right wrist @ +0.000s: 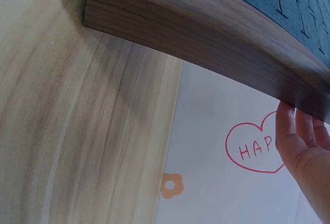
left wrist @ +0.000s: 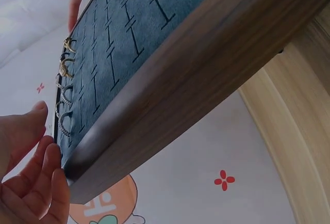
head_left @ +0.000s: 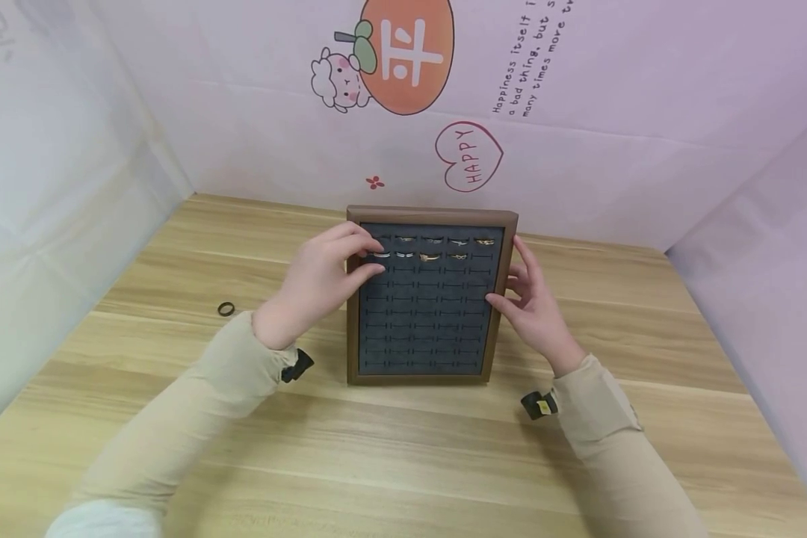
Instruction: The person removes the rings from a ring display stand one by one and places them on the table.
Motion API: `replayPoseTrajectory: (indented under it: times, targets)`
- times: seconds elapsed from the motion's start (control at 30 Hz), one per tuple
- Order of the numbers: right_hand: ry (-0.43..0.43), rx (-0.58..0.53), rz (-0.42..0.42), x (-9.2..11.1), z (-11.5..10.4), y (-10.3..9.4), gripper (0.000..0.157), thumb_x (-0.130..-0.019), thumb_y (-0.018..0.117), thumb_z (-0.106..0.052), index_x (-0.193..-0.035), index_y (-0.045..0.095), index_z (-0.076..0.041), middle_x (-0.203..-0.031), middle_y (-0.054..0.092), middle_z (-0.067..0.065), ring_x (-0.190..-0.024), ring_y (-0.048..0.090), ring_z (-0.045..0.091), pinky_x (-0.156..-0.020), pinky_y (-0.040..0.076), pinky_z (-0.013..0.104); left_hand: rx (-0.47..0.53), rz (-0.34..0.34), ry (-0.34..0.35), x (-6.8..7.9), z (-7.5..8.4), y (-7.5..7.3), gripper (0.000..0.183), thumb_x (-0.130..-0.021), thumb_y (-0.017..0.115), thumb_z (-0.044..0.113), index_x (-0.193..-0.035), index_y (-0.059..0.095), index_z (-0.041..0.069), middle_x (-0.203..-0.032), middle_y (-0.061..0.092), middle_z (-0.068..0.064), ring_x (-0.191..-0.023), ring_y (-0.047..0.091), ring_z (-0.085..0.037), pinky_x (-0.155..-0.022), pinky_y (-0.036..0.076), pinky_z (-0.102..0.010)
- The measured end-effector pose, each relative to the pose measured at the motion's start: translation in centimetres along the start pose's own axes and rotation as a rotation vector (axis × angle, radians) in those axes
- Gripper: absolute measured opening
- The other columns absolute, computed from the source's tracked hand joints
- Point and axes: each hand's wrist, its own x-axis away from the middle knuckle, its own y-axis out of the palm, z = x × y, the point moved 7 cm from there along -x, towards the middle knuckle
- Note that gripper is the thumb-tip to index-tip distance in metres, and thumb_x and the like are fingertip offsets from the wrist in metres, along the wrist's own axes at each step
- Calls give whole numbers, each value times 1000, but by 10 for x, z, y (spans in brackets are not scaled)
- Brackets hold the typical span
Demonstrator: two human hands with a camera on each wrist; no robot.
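While the table [head_left: 632, 321] carries it, the ring board [head_left: 424, 314] looks stiff, best held by the edge [head_left: 492, 340], as the right hand [head_left: 536, 306] grips it; whether the left hand [head_left: 319, 276] pinches any rings [head_left: 430, 257], likely slippery, I can't tell.

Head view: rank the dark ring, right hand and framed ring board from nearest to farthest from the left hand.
1. Framed ring board, right at the left hand.
2. Dark ring, on the tabletop, farther left.
3. Right hand, at the board's right side.
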Motion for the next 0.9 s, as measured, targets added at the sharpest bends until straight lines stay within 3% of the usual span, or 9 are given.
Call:
replayPoseTrajectory:
  times: [0.6, 0.9]
  targets:
    - [-3, -7, -3, 0, 0, 0, 92, -86, 57, 13, -153, 7, -26, -128, 49, 24, -101, 54, 0, -82, 47, 10, -185, -29, -86, -6, 3, 8, 13, -80, 76, 14, -90, 72, 6, -92, 68, -4, -82, 62, -20, -69, 53, -34]
    - [3, -12, -2, 0, 1, 0, 92, -86, 57, 13, -153, 7, -27, -130, 48, 24, -102, 54, 0, -82, 46, 10, -207, -7, -67, -6, 3, 10, 10, -80, 75, 12, -88, 72, 6, -91, 68, -4, -85, 63, -22, -69, 53, -36]
